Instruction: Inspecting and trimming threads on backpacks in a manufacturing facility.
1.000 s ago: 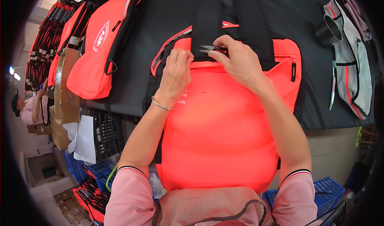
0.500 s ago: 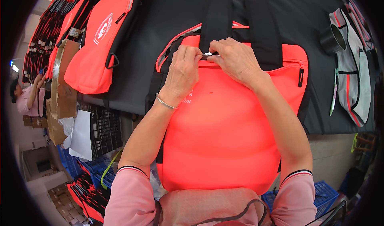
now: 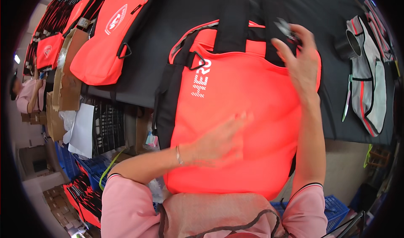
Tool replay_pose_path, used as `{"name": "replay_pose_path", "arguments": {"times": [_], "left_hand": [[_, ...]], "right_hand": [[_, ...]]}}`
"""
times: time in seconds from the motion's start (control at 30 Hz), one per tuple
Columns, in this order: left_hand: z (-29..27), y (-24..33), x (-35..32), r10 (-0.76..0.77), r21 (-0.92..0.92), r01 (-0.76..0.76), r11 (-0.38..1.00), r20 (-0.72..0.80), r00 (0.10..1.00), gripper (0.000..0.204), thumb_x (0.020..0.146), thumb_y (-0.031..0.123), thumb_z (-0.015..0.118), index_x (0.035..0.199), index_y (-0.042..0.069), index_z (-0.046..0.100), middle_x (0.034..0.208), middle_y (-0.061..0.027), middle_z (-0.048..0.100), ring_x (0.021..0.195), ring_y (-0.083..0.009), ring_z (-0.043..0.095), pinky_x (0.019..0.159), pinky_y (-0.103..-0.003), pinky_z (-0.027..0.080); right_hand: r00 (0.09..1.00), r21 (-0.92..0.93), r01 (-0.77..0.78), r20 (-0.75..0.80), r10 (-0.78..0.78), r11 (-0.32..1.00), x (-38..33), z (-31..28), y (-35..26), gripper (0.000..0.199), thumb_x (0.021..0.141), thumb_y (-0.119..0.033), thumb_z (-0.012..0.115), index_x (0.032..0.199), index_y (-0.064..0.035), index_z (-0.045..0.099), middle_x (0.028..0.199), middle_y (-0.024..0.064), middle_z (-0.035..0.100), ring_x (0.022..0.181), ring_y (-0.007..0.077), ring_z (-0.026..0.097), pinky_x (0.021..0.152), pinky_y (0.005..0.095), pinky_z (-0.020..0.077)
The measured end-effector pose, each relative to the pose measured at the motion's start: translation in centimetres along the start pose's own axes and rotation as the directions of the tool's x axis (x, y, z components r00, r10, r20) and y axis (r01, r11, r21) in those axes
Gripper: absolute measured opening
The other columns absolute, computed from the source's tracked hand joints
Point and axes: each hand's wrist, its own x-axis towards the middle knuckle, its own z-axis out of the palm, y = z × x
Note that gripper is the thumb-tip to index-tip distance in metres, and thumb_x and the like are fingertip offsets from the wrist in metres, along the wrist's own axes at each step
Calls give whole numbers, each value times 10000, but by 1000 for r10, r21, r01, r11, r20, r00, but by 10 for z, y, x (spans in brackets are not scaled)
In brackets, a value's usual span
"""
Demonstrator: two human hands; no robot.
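A bright coral-red backpack (image 3: 240,90) with black sides lies in front of me, its black shoulder straps (image 3: 231,14) stretching away over the table. White printing and a black triangular ring show on its upper left. Over the lower middle of the bag is my left hand (image 3: 219,143), smeared by motion, with fingers stretched out and nothing visible in them. My right hand (image 3: 301,57) is raised above the bag's upper right corner. Between its thumb and fingers it grips small metal thread snips (image 3: 285,28), blurred, blades pointing up and left.
Another coral-red bag (image 3: 103,44) lies at the left on the black table cover (image 3: 141,78), near a cardboard box (image 3: 69,76). To the right stand a dark cup (image 3: 348,45) and a grey pouch (image 3: 365,86). A person (image 3: 30,92) works at far left. Blue crates (image 3: 336,208) sit below.
My hands have parted from the bag's top edge. The left has swept down over the front panel; the right has moved right with the snips. The triangular ring and printing are now uncovered.
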Motion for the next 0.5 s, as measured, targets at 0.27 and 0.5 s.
{"name": "replay_pose_path", "arguments": {"times": [0.27, 0.5], "left_hand": [[-46, 6, -43, -228, -458, 300, 837, 206, 952, 401, 1006, 301, 493, 1279, 19, 571, 1276, -174, 575, 938, -292, 641, 955, -443, 471], [-5, -5, -13, -252, 615, 204, 762, -9, 968, 694, 952, 382, 589, 1517, 103, 297, 1582, -148, 258, 1482, -369, 186, 1149, -486, 277]], "right_hand": [[961, -19, -263, -91, 260, 965, -60, -69, 15, 101, 862, 0, 691, 947, -47, 662, 765, -26, 562, 691, 40, 521, 644, 191, 399], [956, -143, -53, 278, 91, 988, -123, -33, 5, 189, 842, -51, 724, 1009, -91, 646, 658, 76, 585, 564, 189, 585, 556, 315, 475]]}}
